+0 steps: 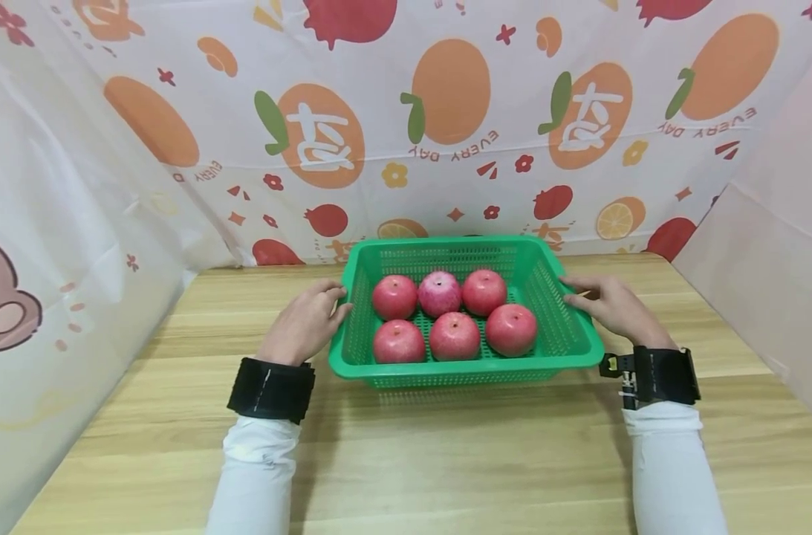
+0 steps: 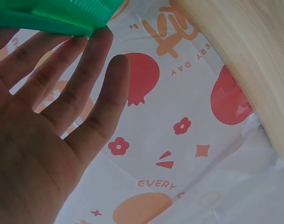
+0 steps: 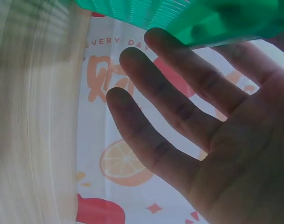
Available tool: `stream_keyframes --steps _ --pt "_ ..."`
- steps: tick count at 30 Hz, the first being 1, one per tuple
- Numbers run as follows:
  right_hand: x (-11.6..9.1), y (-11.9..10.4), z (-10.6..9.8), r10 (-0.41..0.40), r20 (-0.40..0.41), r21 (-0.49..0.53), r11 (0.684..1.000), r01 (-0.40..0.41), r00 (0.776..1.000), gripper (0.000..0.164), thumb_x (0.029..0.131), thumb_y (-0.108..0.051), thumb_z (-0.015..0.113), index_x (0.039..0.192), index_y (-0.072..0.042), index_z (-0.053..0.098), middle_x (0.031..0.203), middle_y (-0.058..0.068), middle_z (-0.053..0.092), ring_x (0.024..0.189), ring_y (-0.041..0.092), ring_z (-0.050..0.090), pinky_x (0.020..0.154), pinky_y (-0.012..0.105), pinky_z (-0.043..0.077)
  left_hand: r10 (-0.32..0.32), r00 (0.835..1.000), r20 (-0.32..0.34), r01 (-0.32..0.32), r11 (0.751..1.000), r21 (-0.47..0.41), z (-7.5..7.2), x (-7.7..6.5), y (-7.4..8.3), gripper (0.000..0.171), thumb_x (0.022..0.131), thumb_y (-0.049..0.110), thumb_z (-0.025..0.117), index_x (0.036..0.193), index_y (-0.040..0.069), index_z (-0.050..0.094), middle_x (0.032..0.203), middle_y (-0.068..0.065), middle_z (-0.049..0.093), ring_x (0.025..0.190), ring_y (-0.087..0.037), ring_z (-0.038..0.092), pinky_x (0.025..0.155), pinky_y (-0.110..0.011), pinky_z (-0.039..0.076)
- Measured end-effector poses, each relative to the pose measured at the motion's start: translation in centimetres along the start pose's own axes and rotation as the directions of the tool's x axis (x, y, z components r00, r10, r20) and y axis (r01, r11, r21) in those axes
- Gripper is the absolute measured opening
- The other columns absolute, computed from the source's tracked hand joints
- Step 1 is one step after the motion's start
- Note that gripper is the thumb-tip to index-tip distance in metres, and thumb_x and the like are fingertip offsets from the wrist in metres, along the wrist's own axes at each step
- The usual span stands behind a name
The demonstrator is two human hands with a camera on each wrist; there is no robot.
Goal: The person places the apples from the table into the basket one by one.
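Observation:
A green plastic basket (image 1: 446, 369) with mesh walls sits over the wooden table in the head view. In it are several red apples (image 1: 455, 336) and one mottled pink-purple round fruit (image 1: 440, 293), in two rows. My left hand (image 1: 307, 321) holds the basket's left rim, its thumb and fingertips at the edge. On the opposite side, my right hand (image 1: 613, 305) grips the right rim the same way. From below, the left wrist view shows fingertips (image 2: 101, 37) against the green rim, the outer finger spread away. Long, loosely bent fingers (image 3: 179, 112) reach under the rim in the right wrist view.
The wooden tabletop (image 1: 459, 461) spreads in front of the basket and to both sides. A white cloth (image 1: 392, 200) printed with fruit hangs close behind it. Plain pale panels flank the table left and right. Both wrists wear black straps (image 1: 272, 388).

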State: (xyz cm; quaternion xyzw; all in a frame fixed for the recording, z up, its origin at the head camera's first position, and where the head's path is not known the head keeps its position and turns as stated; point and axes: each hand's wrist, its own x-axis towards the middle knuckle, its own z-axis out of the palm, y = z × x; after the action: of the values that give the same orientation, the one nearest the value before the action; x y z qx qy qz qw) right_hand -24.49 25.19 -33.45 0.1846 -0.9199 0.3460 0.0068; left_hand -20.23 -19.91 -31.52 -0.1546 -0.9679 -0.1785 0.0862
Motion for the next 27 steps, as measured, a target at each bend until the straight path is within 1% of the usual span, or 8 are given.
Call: stream_keyframes --steps 5,7,12,15,21,27 --pt "-0.31 0.05 0.08 0.017 0.002 0.005 1.000 -0.017 1.000 0.043 0.102 -0.010 0.061 0.140 0.010 0.054 0.128 0.032 0.061 0.108 0.043 0.064 0.081 0.032 0.058 -0.009 1.000 0.007 0.009 1.000 -0.023 0.30 -0.05 0.11 0.039 0.098 0.008 0.067 0.129 -0.015 0.060 0.131 -0.028 0.057 0.119 -0.044 0.057 0.102 -0.057 0.048" --pt "-0.45 0.15 0.14 0.026 0.002 0.005 1.000 -0.026 1.000 0.043 0.102 -0.010 0.061 0.139 0.010 0.054 0.127 0.031 0.062 0.108 0.042 0.064 0.081 0.032 0.058 0.001 1.000 0.005 -0.001 1.000 -0.025 0.40 0.02 0.17 0.039 0.098 0.007 0.067 0.129 -0.015 0.060 0.130 -0.028 0.057 0.119 -0.044 0.057 0.101 -0.057 0.048" --pt "-0.61 0.32 -0.05 0.032 -0.012 -0.014 0.999 -0.032 0.999 0.043 0.102 -0.011 0.061 0.139 0.010 0.054 0.126 0.032 0.063 0.107 0.043 0.063 0.082 0.040 0.058 0.019 1.000 0.006 -0.019 0.999 -0.028 0.44 0.43 0.29 0.038 0.098 0.007 0.066 0.129 -0.015 0.060 0.131 -0.028 0.056 0.121 -0.044 0.055 0.103 -0.058 0.046" --pt "-0.48 0.19 -0.20 0.039 -0.015 -0.018 0.999 -0.039 0.999 0.043 0.102 -0.011 0.061 0.139 0.009 0.054 0.126 0.032 0.063 0.108 0.043 0.063 0.082 0.040 0.058 0.009 1.000 0.014 -0.008 1.000 -0.028 0.30 0.57 0.30 0.039 0.099 0.008 0.066 0.130 -0.015 0.059 0.134 -0.029 0.055 0.124 -0.045 0.054 0.104 -0.059 0.045" --pt "-0.08 0.01 -0.30 0.052 -0.007 -0.008 0.999 -0.052 0.999 0.044 0.102 -0.012 0.061 0.140 0.008 0.053 0.126 0.031 0.063 0.108 0.042 0.063 0.086 0.045 0.058 -0.012 1.000 0.028 0.013 0.999 -0.029 0.07 0.58 0.22 0.040 0.099 0.008 0.066 0.131 -0.015 0.058 0.135 -0.028 0.054 0.124 -0.046 0.053 0.104 -0.059 0.045" --pt "0.22 0.01 -0.32 0.057 0.006 -0.002 0.998 -0.057 0.998 0.044 0.103 -0.012 0.060 0.141 0.008 0.052 0.128 0.031 0.062 0.109 0.043 0.063 0.088 0.048 0.058 -0.011 1.000 0.025 0.012 1.000 -0.023 0.00 0.54 0.20 0.040 0.098 0.008 0.066 0.131 -0.015 0.059 0.134 -0.029 0.055 0.123 -0.046 0.054 0.103 -0.059 0.046"
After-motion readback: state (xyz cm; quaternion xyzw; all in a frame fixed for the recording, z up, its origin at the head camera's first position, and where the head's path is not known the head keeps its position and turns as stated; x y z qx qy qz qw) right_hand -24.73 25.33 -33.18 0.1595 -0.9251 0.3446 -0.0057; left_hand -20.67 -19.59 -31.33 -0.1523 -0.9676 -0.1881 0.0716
